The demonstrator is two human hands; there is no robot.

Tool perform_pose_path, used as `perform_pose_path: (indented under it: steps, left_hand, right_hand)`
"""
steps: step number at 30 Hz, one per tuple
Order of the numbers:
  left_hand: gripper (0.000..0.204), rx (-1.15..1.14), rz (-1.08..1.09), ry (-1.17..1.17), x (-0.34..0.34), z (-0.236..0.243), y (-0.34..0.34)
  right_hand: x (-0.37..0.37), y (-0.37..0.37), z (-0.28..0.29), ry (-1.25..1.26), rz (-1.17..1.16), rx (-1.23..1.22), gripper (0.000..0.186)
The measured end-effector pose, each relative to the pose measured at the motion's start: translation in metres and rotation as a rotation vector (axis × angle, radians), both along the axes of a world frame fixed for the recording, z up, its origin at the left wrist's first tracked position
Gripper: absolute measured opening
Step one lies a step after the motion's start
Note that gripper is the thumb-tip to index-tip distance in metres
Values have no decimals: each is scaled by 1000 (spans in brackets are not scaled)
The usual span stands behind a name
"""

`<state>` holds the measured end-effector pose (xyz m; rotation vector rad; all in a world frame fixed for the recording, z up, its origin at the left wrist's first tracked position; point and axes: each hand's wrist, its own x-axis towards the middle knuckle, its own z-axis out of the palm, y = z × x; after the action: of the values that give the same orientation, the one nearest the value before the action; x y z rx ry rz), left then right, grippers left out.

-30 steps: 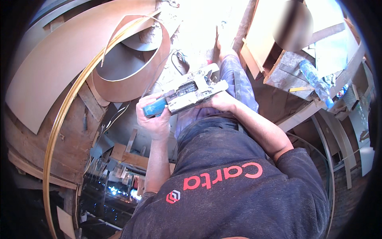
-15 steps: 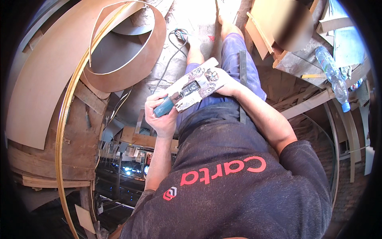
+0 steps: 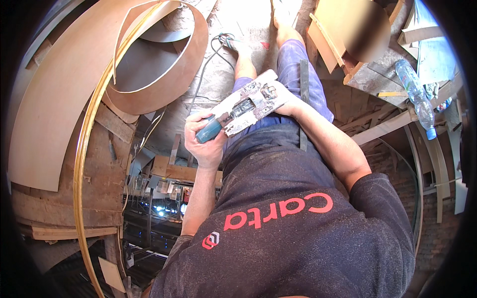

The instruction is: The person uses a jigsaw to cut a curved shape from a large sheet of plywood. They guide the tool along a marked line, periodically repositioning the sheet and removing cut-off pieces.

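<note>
Both my hands hold what looks like a jigsaw (image 3: 252,107) in front of my lap, its worn, paint-smeared metal base plate turned up. Around its teal end, the fingers and thumb of my left hand (image 3: 203,141) are wrapped. At the far right end of the plate my right hand (image 3: 288,103) supports the tool from the side, its fingers mostly hidden behind it. No blade can be made out. A dark cable (image 3: 198,82) lies on the floor beyond the left hand, with a loose coil near my foot; its link to the tool is hidden.
Large curled thin wood sheets (image 3: 47,109) stand at the left, with a long yellowish strip (image 3: 82,164) bowed before them. A dark flat bar (image 3: 304,94) lies along my thigh. At the right are a clear plastic bottle (image 3: 420,102), boards (image 3: 325,44) and bent wooden strips (image 3: 385,128).
The tool and my hands have shifted very slightly right in the picture, and the surroundings have shifted a little too. The hold on the tool is the same.
</note>
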<state>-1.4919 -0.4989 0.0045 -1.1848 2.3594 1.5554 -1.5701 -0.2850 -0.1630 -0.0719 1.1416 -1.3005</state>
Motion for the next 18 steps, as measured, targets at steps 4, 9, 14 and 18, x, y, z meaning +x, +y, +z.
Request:
perform_pose_path:
  steps: [4, 9, 14, 18]
  left_hand:
    - [48, 0, -9, -13, 0, -3, -5]
    - [44, 38, 31, -21, 2, -6, -8]
    - [45, 44, 20, -44, 2, -9, -13]
    - [47, 16, -7, -66, 2, -11, -16]
  right_hand:
    - [-10, -5, 4, 19, 28, 7, 47]
    - [-18, -11, 9, 14, 24, 12, 51]
    - [-18, -14, 8, 38, -19, -8, 52]
    - [-19, -16, 7, 47, 8, 31, 54]
